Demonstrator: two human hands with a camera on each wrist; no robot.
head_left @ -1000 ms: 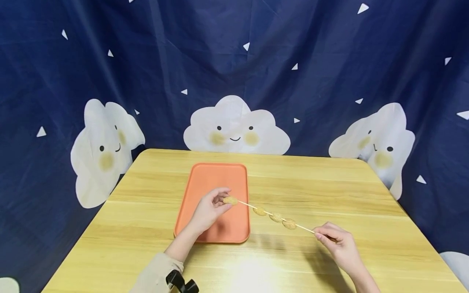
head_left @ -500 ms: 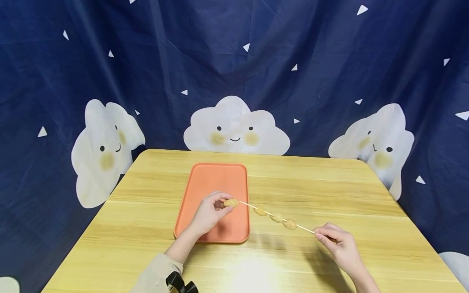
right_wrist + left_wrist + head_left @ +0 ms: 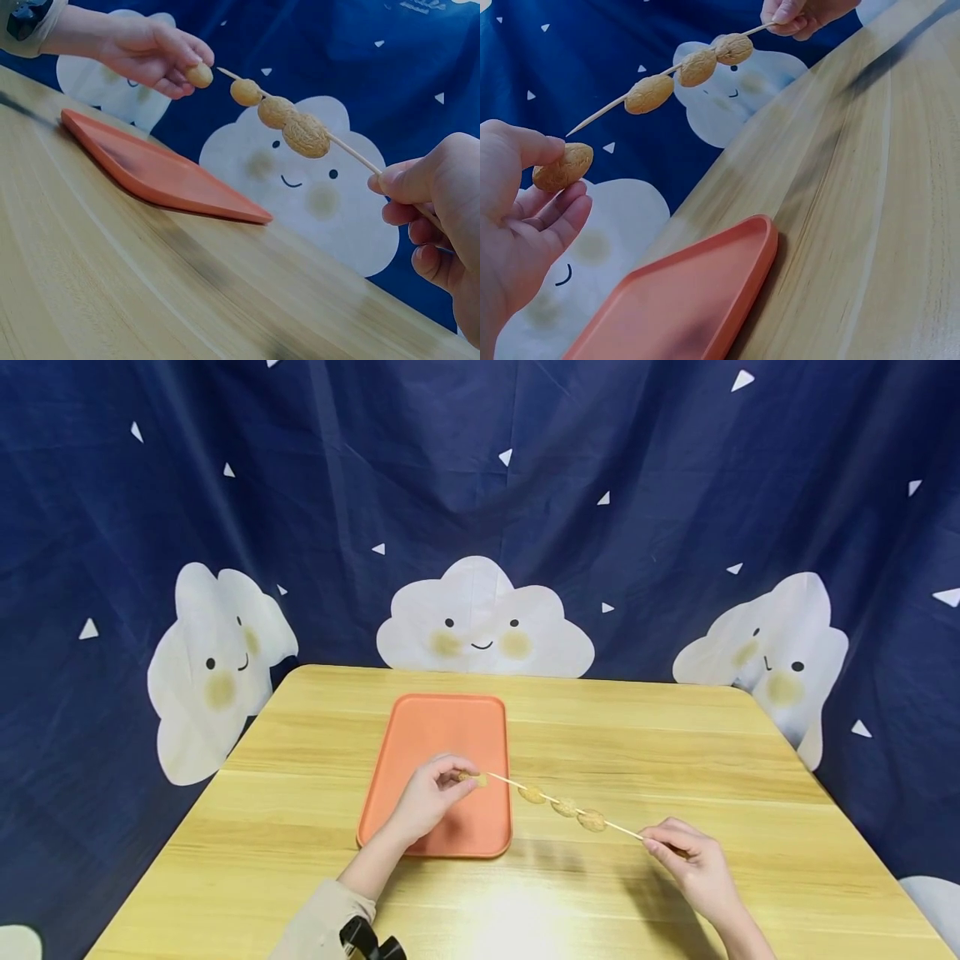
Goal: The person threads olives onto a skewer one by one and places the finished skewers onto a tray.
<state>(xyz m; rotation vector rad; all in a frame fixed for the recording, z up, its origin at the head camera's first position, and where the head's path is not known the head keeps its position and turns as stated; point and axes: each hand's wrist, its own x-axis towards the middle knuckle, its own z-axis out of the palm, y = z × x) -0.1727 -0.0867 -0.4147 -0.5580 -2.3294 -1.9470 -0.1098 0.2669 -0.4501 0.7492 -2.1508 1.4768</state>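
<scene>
Before a cloud-printed navy curtain (image 3: 435, 460), over a coral tray (image 3: 450, 722) on a wooden table (image 3: 645, 735), a person's left hand (image 3: 429, 795) pinches a tan oval piece (image 3: 564, 166) near the tip of a skewer (image 3: 356, 152); the right hand (image 3: 693, 860) pinches the skewer, three pieces (image 3: 565, 807) threaded along it.

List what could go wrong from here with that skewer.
1. The skewer's pointed tip faces the left hand and sits close to its fingers, so a slip might prick them.
2. The loose brown piece is pinched at the fingertips; it could drop, perhaps onto the orange tray.
3. The right hand grips the skewer near one end, so the tip may wobble.
</scene>
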